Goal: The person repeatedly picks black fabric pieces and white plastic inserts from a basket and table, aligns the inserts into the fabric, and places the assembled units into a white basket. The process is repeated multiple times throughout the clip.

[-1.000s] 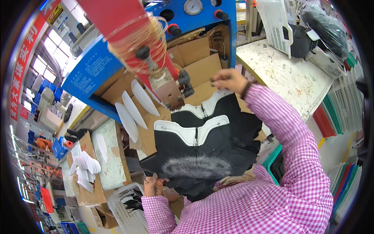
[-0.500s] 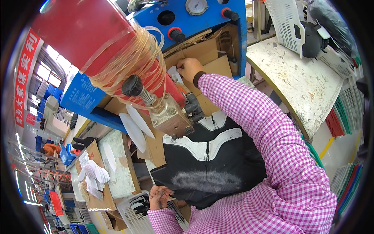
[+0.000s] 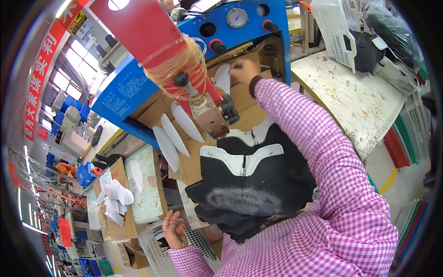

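Note:
My right hand (image 3: 245, 71) reaches into the blue machine, its fingers pinched at the edge of a white oval piece (image 3: 223, 79). My left hand (image 3: 174, 231) is open, fingers spread, to the left of the black fabric pieces and touching nothing. Several black pieces with white curved edges (image 3: 242, 196) lie stacked in front of my body; the top one bears a greyish fuzzy patch. Above them hangs the machine's metal head (image 3: 208, 115) on a red arm (image 3: 177, 60) wound with clear tape-like strands. More white oval pieces (image 3: 174, 135) lie on cardboard left of the head.
The blue machine (image 3: 124, 99) carries a gauge and knobs. A worn white table (image 3: 341, 92) stands right, with white baskets (image 3: 337, 37) on it. At left, a pile of white pieces (image 3: 115, 198) lies on cardboard. A white perforated basket (image 3: 154, 249) sits below my left hand.
My left hand has let go of the black piece's edge and moved away, opening. My right hand has shifted slightly up and right with the white oval piece. The view has also shifted.

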Action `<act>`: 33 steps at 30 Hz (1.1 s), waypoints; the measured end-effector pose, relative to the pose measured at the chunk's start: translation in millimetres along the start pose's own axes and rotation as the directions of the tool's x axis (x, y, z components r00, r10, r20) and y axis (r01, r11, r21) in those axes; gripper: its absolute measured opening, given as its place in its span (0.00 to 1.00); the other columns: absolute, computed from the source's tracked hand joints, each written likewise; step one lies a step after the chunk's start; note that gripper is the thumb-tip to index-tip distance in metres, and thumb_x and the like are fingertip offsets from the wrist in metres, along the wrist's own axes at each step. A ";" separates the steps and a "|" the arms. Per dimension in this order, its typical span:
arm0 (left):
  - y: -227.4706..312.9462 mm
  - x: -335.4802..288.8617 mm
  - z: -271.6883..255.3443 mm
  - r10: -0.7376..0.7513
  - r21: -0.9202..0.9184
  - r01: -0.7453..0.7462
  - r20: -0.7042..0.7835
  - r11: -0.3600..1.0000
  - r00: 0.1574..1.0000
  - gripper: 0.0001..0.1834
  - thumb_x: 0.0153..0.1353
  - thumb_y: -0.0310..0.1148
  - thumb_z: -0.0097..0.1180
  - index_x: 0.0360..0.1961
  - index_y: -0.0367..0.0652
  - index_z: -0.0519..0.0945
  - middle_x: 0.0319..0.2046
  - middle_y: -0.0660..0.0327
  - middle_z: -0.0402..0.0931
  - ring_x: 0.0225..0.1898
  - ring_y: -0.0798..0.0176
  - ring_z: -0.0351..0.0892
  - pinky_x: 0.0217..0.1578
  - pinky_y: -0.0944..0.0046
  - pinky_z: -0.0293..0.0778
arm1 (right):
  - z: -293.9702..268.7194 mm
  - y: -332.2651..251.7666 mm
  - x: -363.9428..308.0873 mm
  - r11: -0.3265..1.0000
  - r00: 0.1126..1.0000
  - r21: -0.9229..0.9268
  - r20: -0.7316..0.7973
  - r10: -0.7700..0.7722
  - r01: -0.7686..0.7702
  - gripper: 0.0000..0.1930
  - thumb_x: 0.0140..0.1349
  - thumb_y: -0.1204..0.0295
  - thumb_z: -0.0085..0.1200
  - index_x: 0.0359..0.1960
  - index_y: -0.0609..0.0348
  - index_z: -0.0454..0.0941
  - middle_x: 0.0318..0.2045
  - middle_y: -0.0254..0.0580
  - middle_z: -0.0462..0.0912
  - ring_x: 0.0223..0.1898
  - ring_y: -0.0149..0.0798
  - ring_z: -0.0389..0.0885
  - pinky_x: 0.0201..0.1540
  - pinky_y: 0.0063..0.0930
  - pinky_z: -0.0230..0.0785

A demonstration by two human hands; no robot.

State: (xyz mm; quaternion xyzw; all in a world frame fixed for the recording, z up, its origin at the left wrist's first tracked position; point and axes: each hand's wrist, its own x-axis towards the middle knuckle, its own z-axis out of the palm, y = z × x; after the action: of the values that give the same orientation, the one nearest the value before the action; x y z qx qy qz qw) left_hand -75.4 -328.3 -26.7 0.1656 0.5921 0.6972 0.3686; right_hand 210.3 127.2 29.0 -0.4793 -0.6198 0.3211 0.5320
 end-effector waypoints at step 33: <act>8.3 -61.5 138.2 0.742 -0.286 -0.704 0.436 0.650 0.509 0.15 0.59 0.35 0.56 0.39 0.32 0.72 0.36 0.48 0.76 0.39 0.58 0.77 0.42 0.60 0.75 | -102.3 -70.7 -320.1 0.343 0.769 0.688 0.575 0.280 -0.639 0.08 0.61 0.75 0.53 0.41 0.61 0.71 0.30 0.42 0.81 0.33 0.36 0.83 0.34 0.23 0.77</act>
State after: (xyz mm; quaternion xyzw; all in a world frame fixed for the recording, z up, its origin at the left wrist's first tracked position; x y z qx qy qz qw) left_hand 55.7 -275.0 27.5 0.5644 0.3207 0.7354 0.1944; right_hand 283.2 -207.5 3.9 -0.2393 -0.2948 0.8037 0.4581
